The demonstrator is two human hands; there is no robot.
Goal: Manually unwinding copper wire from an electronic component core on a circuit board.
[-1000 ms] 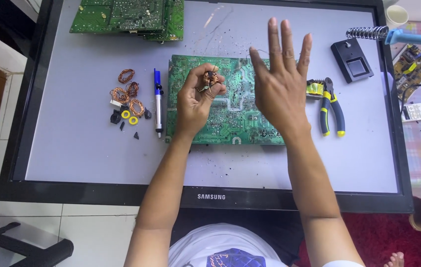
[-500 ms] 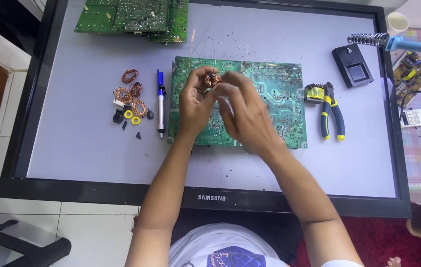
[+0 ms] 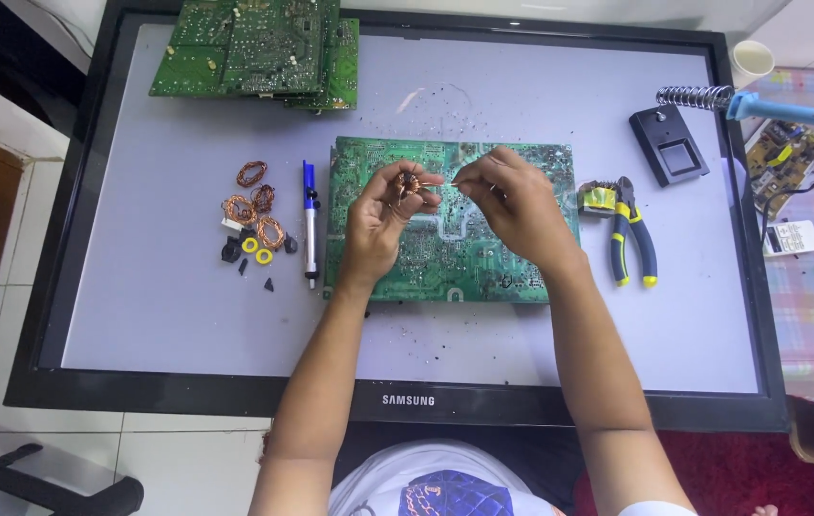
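Our left hand [image 3: 383, 215] pinches a copper coil [image 3: 408, 183] over the green board [image 3: 483, 258]; our right hand [image 3: 512, 201], raised open a second ago, now nips its wire end to unwind it. Pliers [image 3: 631, 234] and loose coils [image 3: 252, 205] flank us on the bench [image 3: 139, 315].

Stacked green boards [image 3: 264, 48], blue desoldering pump [image 3: 310, 222], loose copper coils [image 3: 252, 205], yellow-handled pliers [image 3: 631, 234], possibly a soldering-iron stand [image 3: 670, 145]
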